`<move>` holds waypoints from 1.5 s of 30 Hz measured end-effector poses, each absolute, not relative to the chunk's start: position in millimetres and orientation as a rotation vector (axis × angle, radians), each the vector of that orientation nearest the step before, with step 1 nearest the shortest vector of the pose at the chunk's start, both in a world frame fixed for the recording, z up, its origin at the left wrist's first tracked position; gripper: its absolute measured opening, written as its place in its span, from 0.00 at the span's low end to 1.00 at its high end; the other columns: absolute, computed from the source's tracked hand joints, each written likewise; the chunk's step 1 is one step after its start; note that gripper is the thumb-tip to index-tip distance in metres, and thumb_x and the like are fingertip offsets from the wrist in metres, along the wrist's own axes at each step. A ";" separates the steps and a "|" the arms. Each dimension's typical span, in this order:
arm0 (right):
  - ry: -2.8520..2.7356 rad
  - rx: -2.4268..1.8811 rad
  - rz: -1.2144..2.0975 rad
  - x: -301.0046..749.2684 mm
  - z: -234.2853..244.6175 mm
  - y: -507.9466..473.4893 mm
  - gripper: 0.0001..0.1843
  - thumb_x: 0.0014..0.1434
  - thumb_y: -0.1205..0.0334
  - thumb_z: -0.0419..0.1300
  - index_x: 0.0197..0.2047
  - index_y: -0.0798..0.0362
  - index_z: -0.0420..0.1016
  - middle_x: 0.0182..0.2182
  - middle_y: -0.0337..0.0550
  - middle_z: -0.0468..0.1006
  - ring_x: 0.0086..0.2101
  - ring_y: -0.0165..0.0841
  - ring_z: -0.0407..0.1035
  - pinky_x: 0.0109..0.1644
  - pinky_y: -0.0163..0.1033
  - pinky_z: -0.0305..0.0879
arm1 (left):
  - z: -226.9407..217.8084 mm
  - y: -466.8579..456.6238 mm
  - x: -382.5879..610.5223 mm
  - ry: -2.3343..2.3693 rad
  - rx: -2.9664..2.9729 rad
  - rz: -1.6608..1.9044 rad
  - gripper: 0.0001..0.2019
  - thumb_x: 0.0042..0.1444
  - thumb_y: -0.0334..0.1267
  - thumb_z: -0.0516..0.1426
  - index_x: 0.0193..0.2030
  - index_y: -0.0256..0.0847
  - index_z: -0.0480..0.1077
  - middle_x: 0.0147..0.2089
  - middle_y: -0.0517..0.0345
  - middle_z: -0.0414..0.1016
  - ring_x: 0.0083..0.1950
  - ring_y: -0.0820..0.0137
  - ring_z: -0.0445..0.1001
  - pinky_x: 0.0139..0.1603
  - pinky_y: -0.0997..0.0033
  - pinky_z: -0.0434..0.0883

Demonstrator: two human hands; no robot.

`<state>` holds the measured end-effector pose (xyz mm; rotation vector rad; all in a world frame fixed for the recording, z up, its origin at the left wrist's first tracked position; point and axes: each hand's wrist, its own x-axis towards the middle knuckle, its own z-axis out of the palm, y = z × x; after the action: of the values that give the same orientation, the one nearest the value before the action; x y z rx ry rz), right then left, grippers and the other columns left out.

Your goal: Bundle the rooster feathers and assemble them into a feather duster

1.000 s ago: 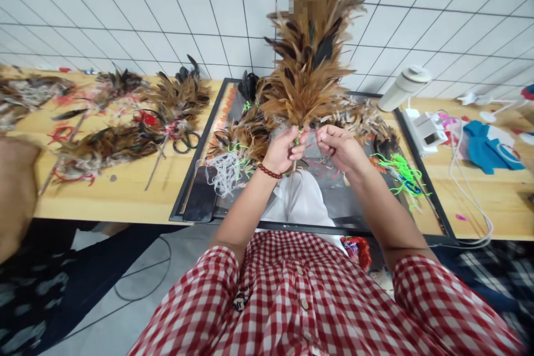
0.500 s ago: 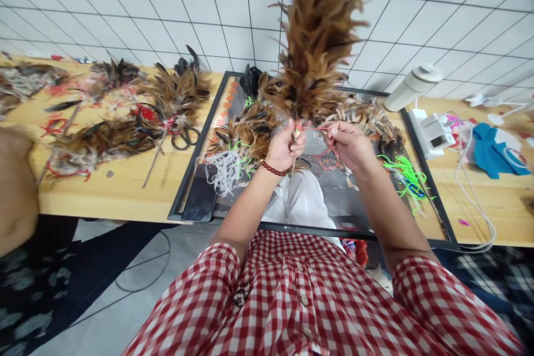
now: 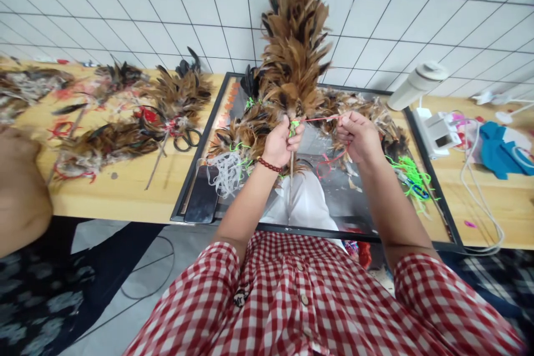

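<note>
We've spread wider since last frame: right hand (image 3: 357, 134) pinches red thread (image 3: 319, 119), left hand (image 3: 278, 146) grips feather duster (image 3: 295, 50) by its stick (image 3: 291, 189), mid black-framed board (image 3: 348, 206). Bare room near, right of stick.

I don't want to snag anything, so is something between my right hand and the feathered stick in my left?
Nothing visible stands in the way; only red string runs straight from your right hand to the feathered stick by your left hand.
</note>
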<state>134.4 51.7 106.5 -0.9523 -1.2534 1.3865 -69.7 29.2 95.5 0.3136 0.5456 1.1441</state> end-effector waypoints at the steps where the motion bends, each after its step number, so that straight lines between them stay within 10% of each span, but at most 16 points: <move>1: -1.242 -0.961 1.389 135.7 104.9 53.6 0.23 0.45 0.46 0.75 0.27 0.50 0.68 0.17 0.28 0.51 0.19 0.21 0.40 0.22 0.31 0.35 | 96.8 29.8 -70.2 0.531 0.309 1.143 0.22 0.75 0.47 0.46 0.40 0.35 0.73 0.28 0.61 0.65 0.19 0.84 0.52 0.15 0.86 0.48; 14: -1.224 -1.035 1.367 144.9 99.0 57.3 0.20 0.45 0.49 0.73 0.28 0.50 0.67 0.16 0.26 0.48 0.18 0.21 0.38 0.21 0.30 0.35 | 96.8 25.8 -61.5 0.643 0.428 1.194 0.06 0.64 0.29 0.62 0.36 0.35 0.70 0.28 0.66 0.66 0.20 0.87 0.54 0.17 0.88 0.47; 26: -1.315 -1.027 1.220 148.2 119.2 52.0 0.26 0.53 0.39 0.72 0.28 0.47 0.64 0.17 0.27 0.45 0.19 0.23 0.37 0.21 0.34 0.35 | 98.9 27.7 -72.1 0.602 0.343 1.109 0.19 0.71 0.52 0.54 0.43 0.37 0.75 0.24 0.66 0.58 0.17 0.83 0.52 0.14 0.86 0.48; 45: -1.341 -0.936 1.118 147.8 145.6 36.1 0.22 0.50 0.43 0.72 0.28 0.48 0.67 0.19 0.31 0.48 0.21 0.24 0.37 0.26 0.39 0.33 | 99.9 28.5 -55.1 0.801 0.404 1.285 0.16 0.64 0.44 0.64 0.33 0.38 0.65 0.24 0.69 0.63 0.18 0.87 0.54 0.17 0.87 0.46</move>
<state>147.8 36.1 145.6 -0.9364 -1.3408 1.1183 -55.1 28.5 99.9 0.4043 0.8010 1.2850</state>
